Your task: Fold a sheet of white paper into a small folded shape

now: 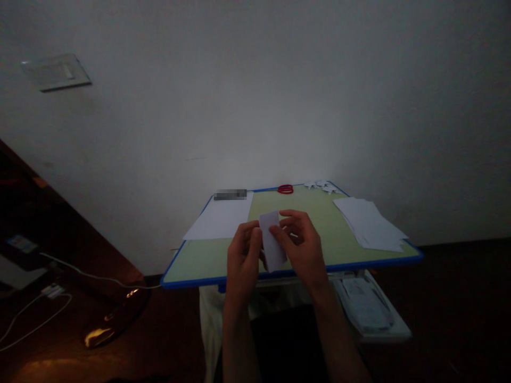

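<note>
Left hand [242,258] and right hand [305,247] meet over the near edge of the desk [199,259]. Their fingers [255,236] pinch a folded paper [273,246] between them. It stands tall, just as close to each hand.

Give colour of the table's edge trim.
Blue edge trim around a pale green tabletop, head view.

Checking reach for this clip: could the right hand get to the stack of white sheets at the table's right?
Probably yes: only bare green tabletop lies between the right hand and the stack of white sheets, though it pinches a folded paper with the left hand.
</note>
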Tool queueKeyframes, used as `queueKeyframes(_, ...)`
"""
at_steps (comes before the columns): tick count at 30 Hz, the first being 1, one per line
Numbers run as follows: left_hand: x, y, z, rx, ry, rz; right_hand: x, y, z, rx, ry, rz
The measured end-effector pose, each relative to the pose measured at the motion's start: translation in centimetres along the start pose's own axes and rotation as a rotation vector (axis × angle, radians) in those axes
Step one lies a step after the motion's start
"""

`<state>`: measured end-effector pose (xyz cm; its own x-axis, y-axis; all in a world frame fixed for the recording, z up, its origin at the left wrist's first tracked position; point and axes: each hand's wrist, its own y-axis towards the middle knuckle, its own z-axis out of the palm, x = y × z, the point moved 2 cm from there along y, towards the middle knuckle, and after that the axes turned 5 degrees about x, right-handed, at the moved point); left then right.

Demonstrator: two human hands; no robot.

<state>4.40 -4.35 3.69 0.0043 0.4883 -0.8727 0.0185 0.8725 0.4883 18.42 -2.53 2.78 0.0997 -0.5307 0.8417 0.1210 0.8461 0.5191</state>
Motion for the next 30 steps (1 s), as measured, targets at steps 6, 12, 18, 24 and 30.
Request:
queueKeyframes(6, 0.5, 0.3, -0.3, -0.079, -0.022, 0.024, 0.8, -0.3, -0.4, 0.197, -0.044, -0.076)
queueKeyframes(12, 0.7, 0.3, -0.8, -0.139, 0.022, 0.048, 1.0, -0.7, -0.9, 0.287, -0.097, -0.141)
queueKeyframes(18, 0.2, 0.2, -0.4, -0.139, 0.009, 0.021, 0.9, -0.9, -1.1, 0.33, -0.086, -0.076)
queueKeyframes(24, 0.1, 0.0, -0.6, -0.288, 0.023, 0.034, 1.1, -0.9, -1.5, 0.323, 0.059, -0.036)
queueKeyframes(30, -0.1, -0.2, -0.7, -0.312, 0.137, 0.031, 1.2, -1.0, -1.1, 0.327, 0.139, 0.003)
